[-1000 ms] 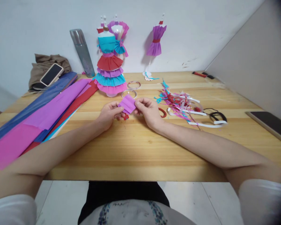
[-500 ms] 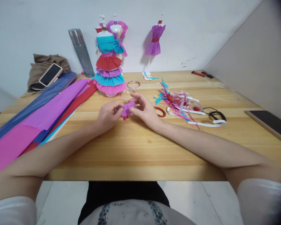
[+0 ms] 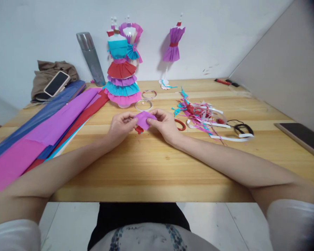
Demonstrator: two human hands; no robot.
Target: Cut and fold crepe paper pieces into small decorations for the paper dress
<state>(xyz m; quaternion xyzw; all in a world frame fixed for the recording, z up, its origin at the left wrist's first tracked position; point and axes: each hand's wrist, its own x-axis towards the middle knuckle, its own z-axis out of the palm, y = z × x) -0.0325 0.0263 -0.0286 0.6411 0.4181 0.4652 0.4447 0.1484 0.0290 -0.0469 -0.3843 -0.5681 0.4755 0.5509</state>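
A small piece of purple paper [image 3: 144, 120] is stretched between my two hands above the middle of the table. My left hand [image 3: 122, 126] pinches its left edge, and my right hand [image 3: 164, 124] pinches the right edge between thumb and fingers. Just below the paper, near my left fingertips, a small red scrap [image 3: 139, 130] shows. Two thin bangles [image 3: 143, 105] lie behind my hands. Beside my right hand is a red ring [image 3: 180, 124], partly hidden by that hand.
Dress forms in crepe paper [image 3: 121, 69] stand at the back, another [image 3: 174, 45] further right. Paper sheets [image 3: 49, 132], a phone [image 3: 57, 83] and a bottle [image 3: 91, 59] are left. Ribbon scraps [image 3: 199, 113], a black coil [image 3: 242, 129] and a dark flat device [image 3: 302, 136] lie right.
The purple paper was crumpled and is now spread wider and flatter. The fingers of my right hand, raised before, have come down onto its edge.
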